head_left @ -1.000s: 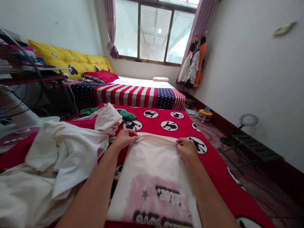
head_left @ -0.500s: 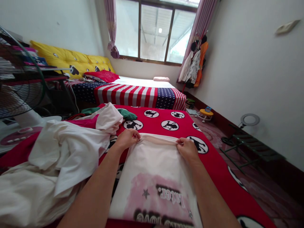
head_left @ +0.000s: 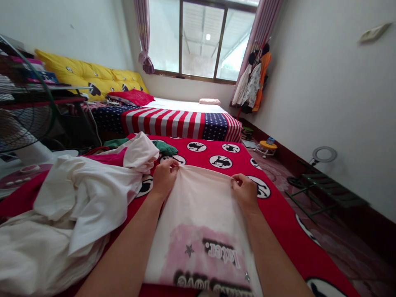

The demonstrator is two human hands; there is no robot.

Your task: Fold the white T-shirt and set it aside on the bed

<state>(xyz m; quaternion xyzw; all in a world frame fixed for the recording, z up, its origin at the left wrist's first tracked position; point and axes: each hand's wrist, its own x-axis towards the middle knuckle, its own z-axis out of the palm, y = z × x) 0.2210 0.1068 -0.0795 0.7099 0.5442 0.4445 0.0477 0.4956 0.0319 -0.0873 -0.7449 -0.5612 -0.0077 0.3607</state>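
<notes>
A white T-shirt [head_left: 201, 206] with a pink print, star shapes and upside-down lettering lies lengthwise in front of me on a red cloth [head_left: 278, 247] patterned with white circles and black figures. My left hand [head_left: 165, 175] pinches the far left corner of the shirt. At the far right corner, my right hand [head_left: 245, 189] is closed on the same edge. The fabric is drawn taut and slightly lifted between the two hands. Its near end runs toward the bottom of the view.
Crumpled white clothes [head_left: 93, 194] are heaped at left, with a green cloth [head_left: 165, 147] behind. A fan [head_left: 24, 103] stands far left. Beyond is a bed with a flag-patterned cover [head_left: 167, 121]. On the right floor are a yellow stool [head_left: 268, 145] and a dark green folding seat [head_left: 334, 192].
Both hands have raised the far edge of the shirt a little, and the left hand moved slightly away from me. The folded-looking far edge is now stretched into a straighter line.
</notes>
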